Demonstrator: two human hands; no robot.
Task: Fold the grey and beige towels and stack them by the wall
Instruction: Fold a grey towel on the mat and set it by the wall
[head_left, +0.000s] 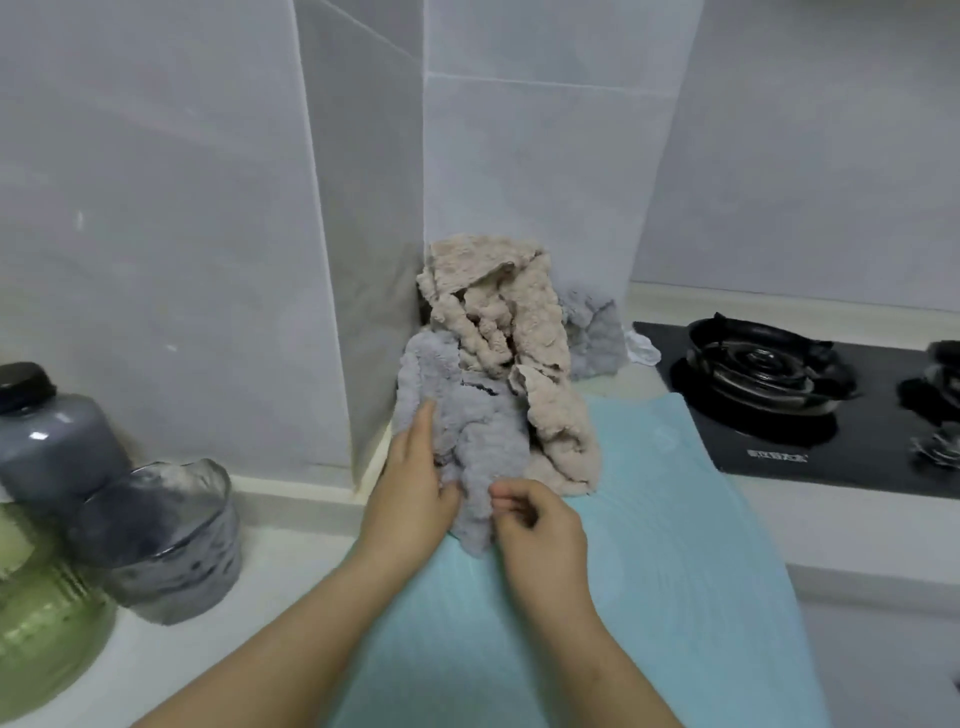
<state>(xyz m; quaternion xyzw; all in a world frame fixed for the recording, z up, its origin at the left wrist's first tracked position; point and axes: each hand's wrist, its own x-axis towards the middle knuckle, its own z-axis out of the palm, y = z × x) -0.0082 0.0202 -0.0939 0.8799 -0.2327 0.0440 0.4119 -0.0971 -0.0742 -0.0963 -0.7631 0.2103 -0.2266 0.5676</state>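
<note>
A crumpled grey towel (467, 415) lies heaped against the wall corner, its lower end hanging onto a light blue mat (649, 519). A beige towel (519, 322) is draped unfolded over it and down its right side. A second grey towel (595, 338) sits bunched behind the beige one by the wall. My left hand (415, 483) lies along the left side of the front grey towel, index finger straight and thumb pressed into the cloth. My right hand (535, 525) pinches the towel's lower edge with curled fingers.
Left on the white counter stand a dark-capped grey jar (52, 436), a grey container (171, 535) and a green jar (41, 613). A black gas hob (779, 384) with burners lies to the right. A small white object (644, 348) sits by the hob's corner.
</note>
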